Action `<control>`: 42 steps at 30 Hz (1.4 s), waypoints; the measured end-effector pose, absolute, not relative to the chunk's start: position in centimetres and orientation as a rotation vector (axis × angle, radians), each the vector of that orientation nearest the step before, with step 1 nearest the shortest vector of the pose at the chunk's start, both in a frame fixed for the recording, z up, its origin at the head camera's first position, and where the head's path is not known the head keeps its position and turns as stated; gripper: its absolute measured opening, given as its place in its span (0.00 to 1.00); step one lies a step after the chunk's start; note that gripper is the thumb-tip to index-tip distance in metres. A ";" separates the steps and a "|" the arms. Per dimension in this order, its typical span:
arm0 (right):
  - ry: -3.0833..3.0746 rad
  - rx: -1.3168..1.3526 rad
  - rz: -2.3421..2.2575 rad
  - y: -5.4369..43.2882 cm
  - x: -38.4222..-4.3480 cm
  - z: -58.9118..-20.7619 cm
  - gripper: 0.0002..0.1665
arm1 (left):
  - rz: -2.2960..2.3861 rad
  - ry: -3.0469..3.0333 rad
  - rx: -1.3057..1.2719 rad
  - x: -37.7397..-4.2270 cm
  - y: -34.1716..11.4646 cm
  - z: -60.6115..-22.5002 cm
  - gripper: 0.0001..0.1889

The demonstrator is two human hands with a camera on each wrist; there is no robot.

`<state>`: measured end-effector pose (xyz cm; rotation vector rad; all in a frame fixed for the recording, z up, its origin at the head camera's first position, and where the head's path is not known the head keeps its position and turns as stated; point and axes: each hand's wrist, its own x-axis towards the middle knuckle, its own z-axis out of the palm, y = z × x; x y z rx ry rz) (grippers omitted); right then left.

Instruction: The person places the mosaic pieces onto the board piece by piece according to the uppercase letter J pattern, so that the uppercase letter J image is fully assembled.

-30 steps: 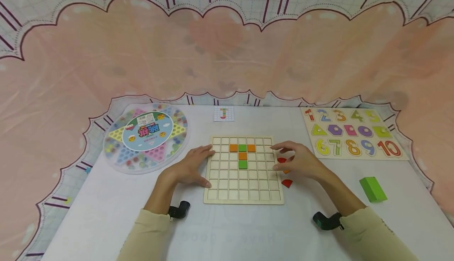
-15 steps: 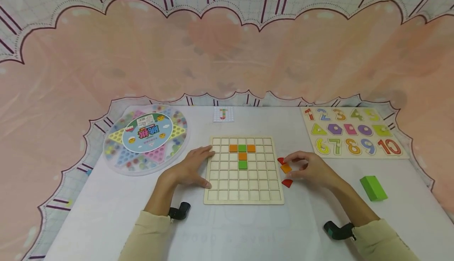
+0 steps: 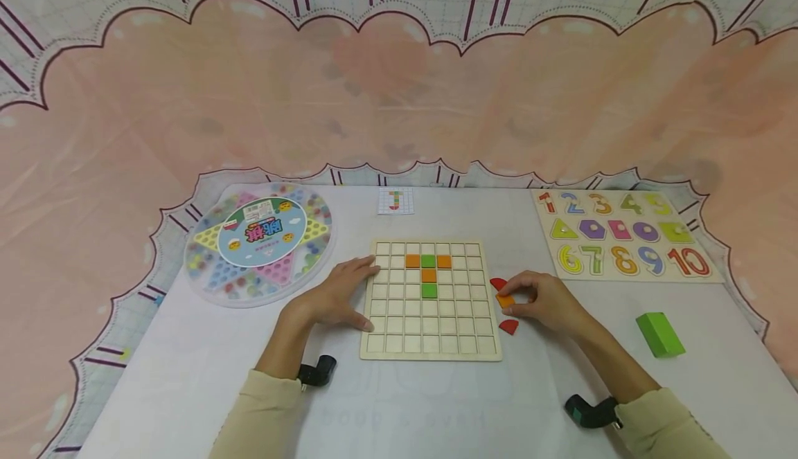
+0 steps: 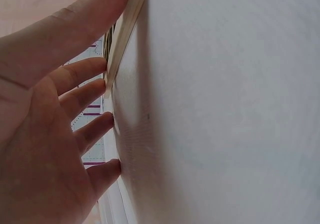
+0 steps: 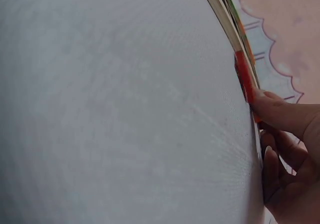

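A wooden grid board [image 3: 393, 343] lies in the middle of the table, with orange and green square tiles [image 3: 429, 275] set in a T shape in its upper cells. My left hand [image 3: 330, 296] rests at the board's left edge, thumb and fingers spread; the left wrist view shows the thumb against the wooden rim [image 4: 131, 14]. Just right of the board, my right hand [image 3: 548, 301] pinches an orange square tile [image 3: 504, 301] between thumb and index finger, low at the table. One red quarter-round piece [image 3: 497, 283] lies behind that tile, another red piece [image 3: 508, 327] in front of it.
A small card [image 3: 395, 201] with a J-shaped pattern lies behind the board. A round Chinese checkers-style game board [image 3: 262, 234] is at left, a number and shape puzzle [image 3: 598, 211] at back right. A green block [image 3: 660, 334] sits at right.
My right hand has drawn back from the board's right edge to the loose pieces, and its thumb and index finger have come together on the orange tile. The left hand stays at the board.
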<state>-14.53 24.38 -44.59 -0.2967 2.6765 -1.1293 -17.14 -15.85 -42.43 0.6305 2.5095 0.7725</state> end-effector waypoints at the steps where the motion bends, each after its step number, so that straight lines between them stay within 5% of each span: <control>1: 2.678 -0.289 -1.128 24.3 -14.5 -44.6 0.13 | 0.769 2.511 0.631 -17.2 -15.9 -42.4 0.53; 42: 2.740 -0.256 -1.199 23.1 -15.3 -42.9 0.13 | 0.768 2.511 0.624 -17.1 -15.9 -42.4 0.53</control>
